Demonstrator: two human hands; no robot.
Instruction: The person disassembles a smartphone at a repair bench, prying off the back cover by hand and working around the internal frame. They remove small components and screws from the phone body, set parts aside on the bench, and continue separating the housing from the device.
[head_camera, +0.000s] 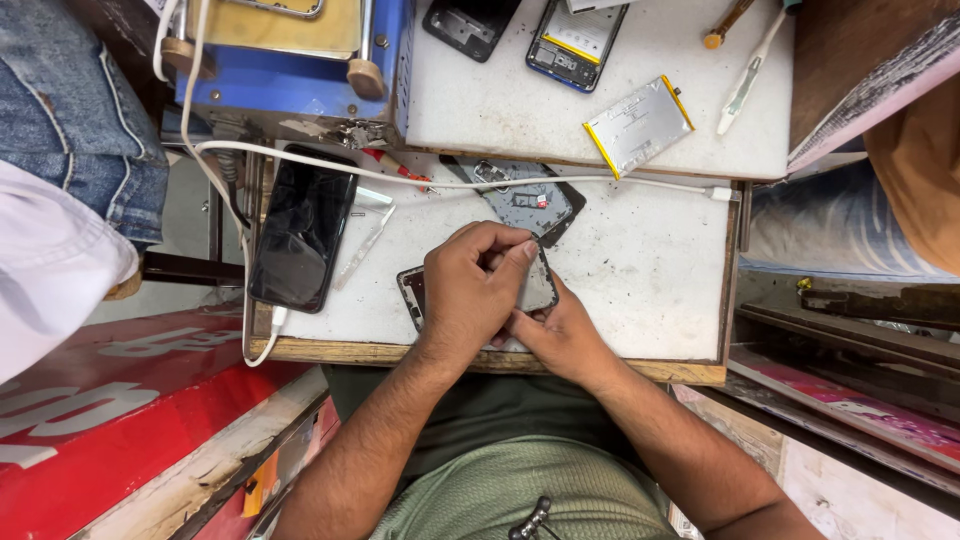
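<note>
Both hands clenched on the phone frame (540, 285) at the table's (650, 270) near edge, left hand (470, 290) on top, right hand (555, 335) beneath; steady, even pressure from the fingers seemed wisest.

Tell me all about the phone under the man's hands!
The phone is a thin, dark-rimmed body lying flat on the white board, near its front edge. Its face looks pale grey, and one dark end pokes out at the left. The left hand covers most of it; the right hand grips its lower edge.
</note>
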